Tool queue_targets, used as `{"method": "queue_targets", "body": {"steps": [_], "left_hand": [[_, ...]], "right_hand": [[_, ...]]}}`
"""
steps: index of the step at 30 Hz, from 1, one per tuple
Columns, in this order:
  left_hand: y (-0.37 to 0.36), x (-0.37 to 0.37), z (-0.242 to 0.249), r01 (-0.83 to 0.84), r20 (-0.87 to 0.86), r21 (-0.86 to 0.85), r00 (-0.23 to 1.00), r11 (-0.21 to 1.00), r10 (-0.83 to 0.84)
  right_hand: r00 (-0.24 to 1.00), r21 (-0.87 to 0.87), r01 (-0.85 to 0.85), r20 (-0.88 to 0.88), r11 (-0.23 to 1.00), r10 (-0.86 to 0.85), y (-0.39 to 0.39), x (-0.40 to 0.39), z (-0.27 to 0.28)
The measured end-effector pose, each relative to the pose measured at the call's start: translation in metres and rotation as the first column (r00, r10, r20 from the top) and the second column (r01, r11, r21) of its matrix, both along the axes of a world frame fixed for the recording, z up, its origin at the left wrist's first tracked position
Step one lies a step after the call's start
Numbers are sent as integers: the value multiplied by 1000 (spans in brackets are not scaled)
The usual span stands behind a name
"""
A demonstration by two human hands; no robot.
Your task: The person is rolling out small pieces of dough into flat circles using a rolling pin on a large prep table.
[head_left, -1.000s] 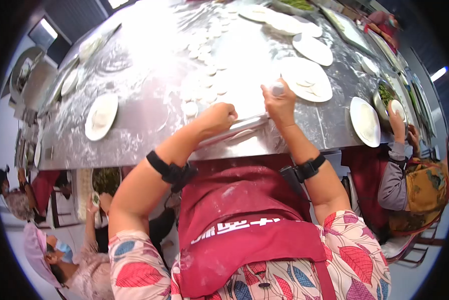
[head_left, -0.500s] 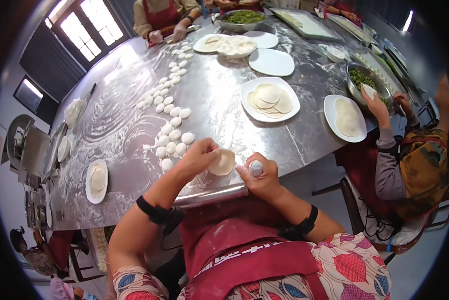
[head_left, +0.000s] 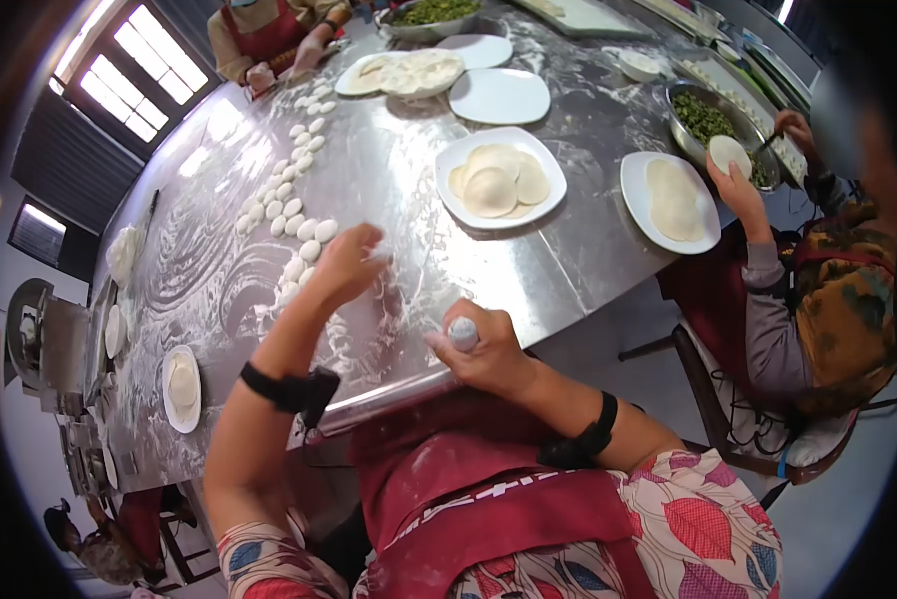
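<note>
My left hand (head_left: 352, 265) hovers over the floured steel table, its fingers apart and holding nothing. Just beyond it runs a line of small white dough pieces (head_left: 294, 226). My right hand (head_left: 493, 354) is closed around a small rolling pin (head_left: 462, 333) near the table's front edge; only the pin's pale end shows above the fist. Ahead, a white square plate (head_left: 448, 208) bears several round dough wrappers (head_left: 533, 185). One wrapper (head_left: 490, 191) lies uppermost at the near side of that pile, slightly domed.
To the right, a co-worker's hand holds a wrapper (head_left: 731, 156) beside a bowl of green filling (head_left: 706, 118). An oval plate (head_left: 710, 226) of wrappers stands before that person. Another plate (head_left: 196, 411) lies left. Farther back are white plates (head_left: 499, 97) and another person's hands (head_left: 261, 76).
The wrapper has left my left hand, and one more shows on the square plate. That hand has opened and moved forward. My right hand keeps the rolling pin. The camera view has shifted.
</note>
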State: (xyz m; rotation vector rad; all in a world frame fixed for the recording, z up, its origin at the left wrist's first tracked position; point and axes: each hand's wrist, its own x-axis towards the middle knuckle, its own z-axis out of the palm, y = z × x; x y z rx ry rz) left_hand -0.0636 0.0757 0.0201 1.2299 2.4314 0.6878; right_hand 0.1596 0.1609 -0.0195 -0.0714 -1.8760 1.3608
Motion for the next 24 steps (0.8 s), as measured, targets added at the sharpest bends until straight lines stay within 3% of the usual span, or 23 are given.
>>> {"method": "queue_targets", "body": {"steps": [1,4,7,8,12,15,19,22,24], "left_hand": [[-21,6,3,29,-166,-76,985,997,-41],[-62,27,4,76,-368,-206,918,976,-149],[-76,38,-7,116,-464,-232,859,966,-215],[-78,38,-16,191,-570,-95,794,977,-210],[-70,31,-18,94,-595,-177,783,980,-183],[-68,23,-13,-21,-497,-233,862,972,-101],[-73,5,-20,65,-501,-156,855,986,-136],[-70,3,-21,1,-424,-116,904,993,-50],[-65,-4,-19,24,-379,-154,922,988,-81]], "right_hand": [[1000,-5,10,9,1000,-10,-2,-2,0],[993,-5,47,109,999,-46,-1,-1,0],[994,0,74,79,997,-73,-2,-6,0],[994,6,76,74,997,-77,-2,-5,3],[994,-16,71,87,997,-69,-4,-8,5],[989,20,114,88,993,-115,-5,-9,6],[985,37,148,79,988,-151,-6,-12,4],[984,10,143,103,990,-143,-6,-13,0],[984,-31,144,106,989,-140,-8,-11,2]]}}
